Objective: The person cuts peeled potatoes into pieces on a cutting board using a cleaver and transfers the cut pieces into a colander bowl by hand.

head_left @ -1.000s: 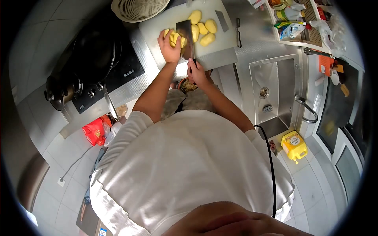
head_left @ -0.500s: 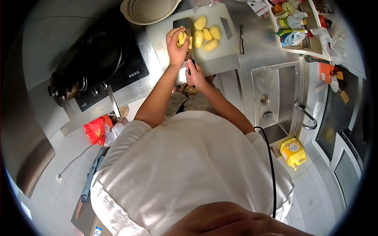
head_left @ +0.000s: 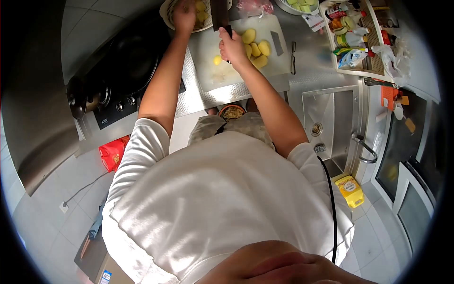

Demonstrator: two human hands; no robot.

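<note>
My left hand (head_left: 185, 16) is over the beige colander (head_left: 166, 10) at the top, beside yellow potato pieces (head_left: 202, 13) lying in it. The fingers are blurred, so I cannot tell whether they hold anything. My right hand (head_left: 233, 46) is closed round the dark handle of a cleaver (head_left: 219, 13), whose blade points away from me past the colander's right side. Several peeled potatoes (head_left: 256, 49) lie on the white cutting board (head_left: 208, 53), to the right of my right hand. One small yellow piece (head_left: 217, 60) sits on the board to its left.
A black pan (head_left: 130, 66) and a lidded pot (head_left: 85, 98) stand on the stove at left. A peeler (head_left: 293, 57) lies right of the board, near the sink (head_left: 333, 111). At the top right are a bowl of green pieces (head_left: 302, 5) and a rack of bottles (head_left: 373, 35).
My left hand has moved from the board up to the colander, where yellow pieces now show. My right hand has lifted the cleaver and carried it forward. The view has shifted slightly.
</note>
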